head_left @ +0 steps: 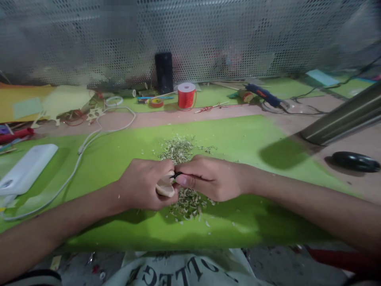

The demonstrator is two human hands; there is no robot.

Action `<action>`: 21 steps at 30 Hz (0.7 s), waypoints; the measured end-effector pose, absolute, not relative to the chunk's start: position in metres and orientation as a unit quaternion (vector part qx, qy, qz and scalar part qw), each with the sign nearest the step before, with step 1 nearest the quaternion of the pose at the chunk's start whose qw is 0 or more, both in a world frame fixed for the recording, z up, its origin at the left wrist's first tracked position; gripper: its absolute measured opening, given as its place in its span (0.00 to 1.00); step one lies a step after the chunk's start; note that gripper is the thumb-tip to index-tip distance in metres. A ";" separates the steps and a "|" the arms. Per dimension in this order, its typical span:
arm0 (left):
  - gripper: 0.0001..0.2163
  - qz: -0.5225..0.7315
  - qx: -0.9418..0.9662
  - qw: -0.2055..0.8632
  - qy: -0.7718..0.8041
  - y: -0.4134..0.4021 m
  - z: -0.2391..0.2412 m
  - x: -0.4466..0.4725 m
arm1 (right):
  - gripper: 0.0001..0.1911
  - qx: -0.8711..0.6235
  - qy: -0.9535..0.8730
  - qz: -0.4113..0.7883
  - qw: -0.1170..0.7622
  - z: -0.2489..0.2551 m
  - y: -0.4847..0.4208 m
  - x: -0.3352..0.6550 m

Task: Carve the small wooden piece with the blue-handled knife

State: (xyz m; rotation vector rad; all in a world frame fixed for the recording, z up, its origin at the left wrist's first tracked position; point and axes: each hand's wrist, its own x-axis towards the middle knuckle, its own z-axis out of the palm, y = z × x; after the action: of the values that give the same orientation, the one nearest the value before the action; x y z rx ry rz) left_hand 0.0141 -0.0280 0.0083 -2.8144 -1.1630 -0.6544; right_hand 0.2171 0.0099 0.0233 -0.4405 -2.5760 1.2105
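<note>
In the middle of the view, my left hand (148,183) is closed round a pale, hollowed piece (166,187) that looks like carved wood. My right hand (208,177) pinches a small dark tool (176,175), its tip against the upper edge of the pale piece. Most of the tool is hidden by my fingers, so its kind does not show clearly. Both hands meet just above a heap of pale and greenish shavings (190,203), which spreads over the green mat (238,139) behind and below them.
At the back stand a red cord spool (186,97) and a black phone (164,72) against a perforated metal panel. A blue glue gun (264,95) and a metal cylinder (336,115) are on the right. A white power bank (28,169) with a cable (80,150) lies left.
</note>
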 end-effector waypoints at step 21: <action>0.06 -0.245 -0.917 0.062 -0.309 -0.029 0.013 0.014 | 0.15 -0.116 -0.886 0.431 0.128 0.024 0.011 0.218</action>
State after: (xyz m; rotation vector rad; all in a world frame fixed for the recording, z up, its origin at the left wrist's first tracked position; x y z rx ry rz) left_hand 0.0140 -0.0285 0.0129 -2.7720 -0.9358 -0.7411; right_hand 0.2180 0.0115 0.0241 -0.3364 -2.5776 1.2532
